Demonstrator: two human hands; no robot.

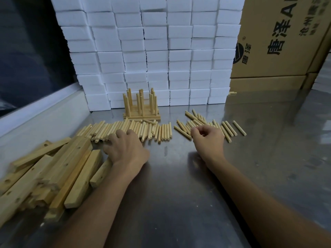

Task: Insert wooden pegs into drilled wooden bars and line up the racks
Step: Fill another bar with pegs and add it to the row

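pegs: a wide row of loose pegs [129, 129] is laid flat across the metal table [175, 176], with a smaller scatter [211, 125] to the right, likely kept within reach of each hand.
bars: drilled bars [59, 169] are heaped at the left, near the left hand.
racks: finished racks [141, 104] are stood upright behind the pegs against the white foam blocks [152, 51], probably parked out of the way.
left hand [125, 149]: fingers are curled down onto the peg row; whether a peg is gripped cannot be told.
right hand [207, 138]: fingers are curled at the scatter's edge; a pinch cannot be confirmed.
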